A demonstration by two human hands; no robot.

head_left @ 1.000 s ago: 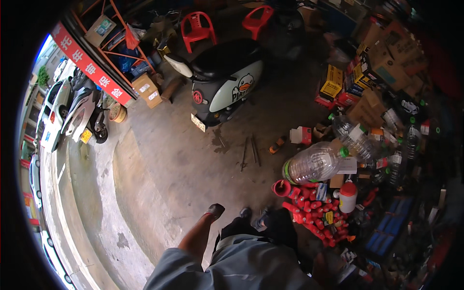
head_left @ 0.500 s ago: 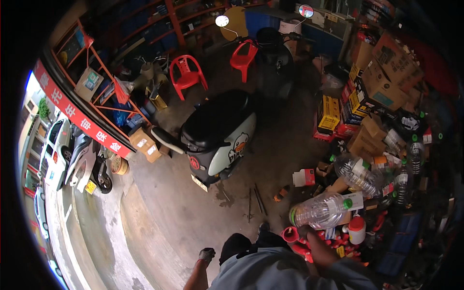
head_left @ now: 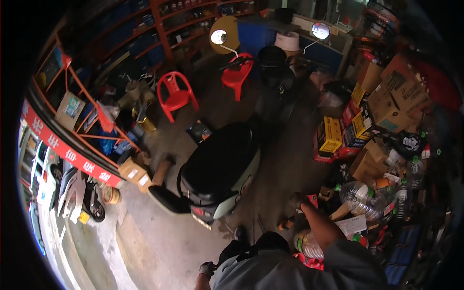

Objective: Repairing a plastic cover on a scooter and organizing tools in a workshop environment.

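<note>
My right arm reaches forward. My right hand point(head_left: 298, 200), dark and blurred, is beside a red and white box point(head_left: 311, 200); its fingers are too indistinct to read. Beneath that forearm lies a large clear plastic bottle point(head_left: 309, 245), partly covered by the arm, with red items point(head_left: 309, 261) below it. My left hand point(head_left: 208, 268), in a grey glove, hangs low at my left side. Its fingers look curled, and whatever they may hold is hidden. Ahead of me stands a scooter point(head_left: 220, 164) with a black seat and pale side panel.
Cardboard boxes point(head_left: 386, 108), yellow and black cartons point(head_left: 330, 134) and empty bottles point(head_left: 362, 198) pile up along the right. Two red plastic chairs point(head_left: 176, 99) stand beyond the scooter. An orange shelf frame point(head_left: 79, 108) and an open box point(head_left: 133, 171) are at the left.
My right hand has moved forward from beside the red container and big bottle toward the red and white box. My view has shifted, and the scooter appears closer. The left hand stays low.
</note>
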